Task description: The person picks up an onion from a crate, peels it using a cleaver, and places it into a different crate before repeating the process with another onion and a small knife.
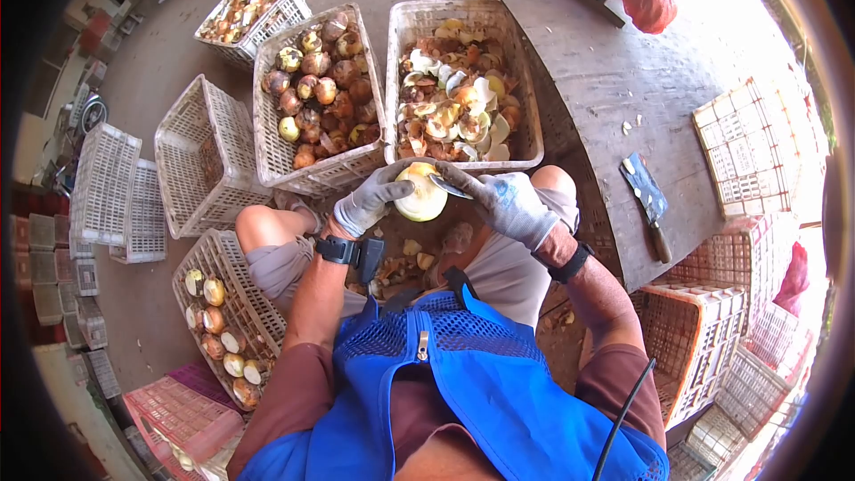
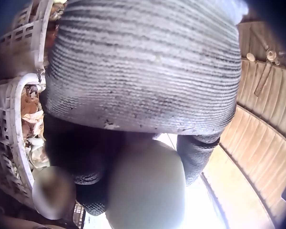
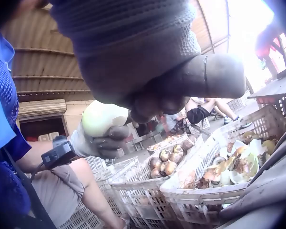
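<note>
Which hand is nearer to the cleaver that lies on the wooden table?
Right. The right hand, holding a small blade, is closer to the cleaver on the table. The left hand grips the pale fruit, farther from it.

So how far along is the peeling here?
Done: several pale fruits lie in the side crate by the left knee, and the peel crate is heaped. In hand: the left hand grips a mostly pale fruit while the right hand holds a knife against it. Left: the unpeeled crate is nearly full, so most of the job seems to remain.
</note>
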`<action>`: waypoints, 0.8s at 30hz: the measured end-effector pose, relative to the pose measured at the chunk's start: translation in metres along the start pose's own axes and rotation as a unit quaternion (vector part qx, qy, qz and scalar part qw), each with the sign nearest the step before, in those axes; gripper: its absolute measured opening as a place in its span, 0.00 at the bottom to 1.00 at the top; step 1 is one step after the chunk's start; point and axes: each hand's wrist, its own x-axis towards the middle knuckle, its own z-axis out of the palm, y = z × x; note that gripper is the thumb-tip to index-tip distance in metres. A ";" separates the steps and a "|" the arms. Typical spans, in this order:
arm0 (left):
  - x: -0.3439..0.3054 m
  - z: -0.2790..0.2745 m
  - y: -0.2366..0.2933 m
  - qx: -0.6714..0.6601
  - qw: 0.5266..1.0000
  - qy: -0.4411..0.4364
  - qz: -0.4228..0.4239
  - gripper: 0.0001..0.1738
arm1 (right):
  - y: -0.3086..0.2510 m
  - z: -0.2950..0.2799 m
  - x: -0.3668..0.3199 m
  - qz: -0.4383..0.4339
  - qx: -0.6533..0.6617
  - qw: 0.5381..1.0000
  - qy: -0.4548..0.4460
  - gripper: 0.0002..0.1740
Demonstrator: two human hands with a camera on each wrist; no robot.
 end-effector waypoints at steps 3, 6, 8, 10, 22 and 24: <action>-0.001 -0.002 -0.003 0.006 1.000 0.000 -0.006 0.42 | 0.001 -0.001 0.000 0.012 0.013 0.999 -0.040 0.45; -0.001 -0.002 0.000 -0.006 1.000 0.003 -0.018 0.42 | -0.001 -0.003 0.004 0.021 0.048 0.997 -0.059 0.45; -0.002 -0.001 -0.002 -0.048 0.999 -0.003 -0.010 0.41 | 0.003 0.003 0.004 -0.019 0.102 0.994 0.014 0.45; -0.005 -0.001 0.001 -0.078 0.997 -0.004 -0.001 0.41 | 0.007 0.004 0.002 -0.011 0.152 0.988 0.012 0.48; -0.001 -0.001 -0.001 -0.010 0.998 -0.025 -0.057 0.48 | -0.006 0.000 0.006 0.067 0.146 0.981 -0.106 0.40; 0.000 -0.003 0.001 0.002 0.999 -0.030 -0.040 0.51 | -0.004 0.019 0.015 0.021 0.209 0.978 0.014 0.37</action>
